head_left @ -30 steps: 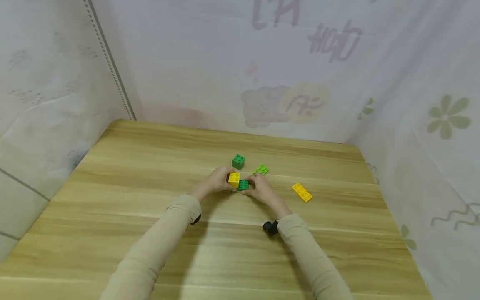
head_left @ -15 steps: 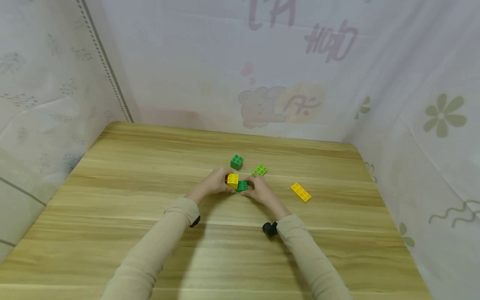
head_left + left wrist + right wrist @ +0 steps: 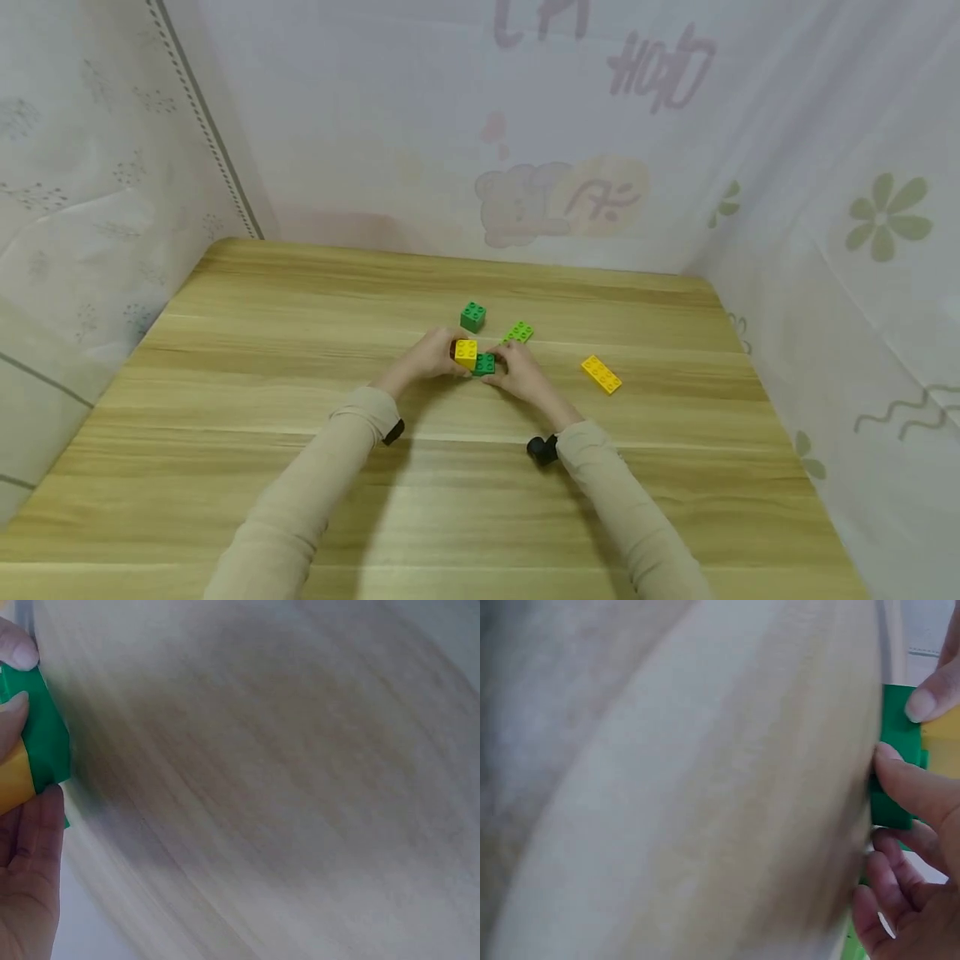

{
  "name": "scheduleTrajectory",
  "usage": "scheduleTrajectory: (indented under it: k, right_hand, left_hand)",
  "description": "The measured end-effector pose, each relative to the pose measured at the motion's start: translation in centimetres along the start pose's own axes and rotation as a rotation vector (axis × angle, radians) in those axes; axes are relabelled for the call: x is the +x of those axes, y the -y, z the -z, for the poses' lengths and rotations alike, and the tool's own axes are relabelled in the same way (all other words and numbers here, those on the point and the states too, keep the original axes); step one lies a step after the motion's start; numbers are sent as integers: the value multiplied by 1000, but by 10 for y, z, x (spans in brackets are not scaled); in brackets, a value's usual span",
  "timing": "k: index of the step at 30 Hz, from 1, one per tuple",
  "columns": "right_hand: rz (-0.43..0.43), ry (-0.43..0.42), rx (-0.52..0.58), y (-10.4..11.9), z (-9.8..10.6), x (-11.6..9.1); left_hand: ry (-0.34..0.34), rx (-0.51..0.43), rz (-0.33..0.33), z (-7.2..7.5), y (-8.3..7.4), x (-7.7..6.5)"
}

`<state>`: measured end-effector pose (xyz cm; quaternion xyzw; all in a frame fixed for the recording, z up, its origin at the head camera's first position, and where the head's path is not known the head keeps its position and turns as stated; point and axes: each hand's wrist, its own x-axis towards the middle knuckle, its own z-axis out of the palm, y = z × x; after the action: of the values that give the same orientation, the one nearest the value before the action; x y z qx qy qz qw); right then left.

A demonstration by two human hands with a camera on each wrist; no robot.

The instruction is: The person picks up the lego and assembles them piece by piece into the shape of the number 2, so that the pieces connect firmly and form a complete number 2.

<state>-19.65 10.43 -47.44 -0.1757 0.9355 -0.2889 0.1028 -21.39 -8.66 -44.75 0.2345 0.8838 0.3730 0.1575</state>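
In the head view my left hand (image 3: 431, 354) holds a yellow toy building brick (image 3: 466, 353) from its left side. The brick stands on the left part of a longer green brick (image 3: 486, 364), whose studs show to its right. My right hand (image 3: 521, 375) pinches that green brick at its right end, thumb nearest me. The left wrist view shows left fingertips at the seam between the yellow brick (image 3: 13, 780) and the green brick (image 3: 49, 742). In the right wrist view the right thumb presses the side of the green brick (image 3: 900, 720), close to the left thumb.
Behind the hands, a dark green cube brick (image 3: 472, 317) and a lime-green flat brick (image 3: 519, 332) lie on the wooden table (image 3: 300, 292). To the right is a flat yellow brick (image 3: 602, 374). Printed cloth (image 3: 360, 125) walls in the table's back and sides.
The head view has shifted slightly. Both hands keep hold of the joined yellow and green bricks, with little visible change in their grip; the loose bricks stay where they were.
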Motion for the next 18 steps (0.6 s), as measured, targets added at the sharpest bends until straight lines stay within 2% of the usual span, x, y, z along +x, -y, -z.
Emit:
scheduleTrajectory:
  k: [5,9,18]
  right_hand:
    - [-62,43,81,-3,9,-8]
    - [-100,43,116,-5,19,-12]
    - [-98,-23,86,-19,39,-4]
  left_hand:
    - [19,-8,-5,-4,1,0]
    - [10,-25,1,-5,2,0]
    - [6,-19,41,1,2,1]
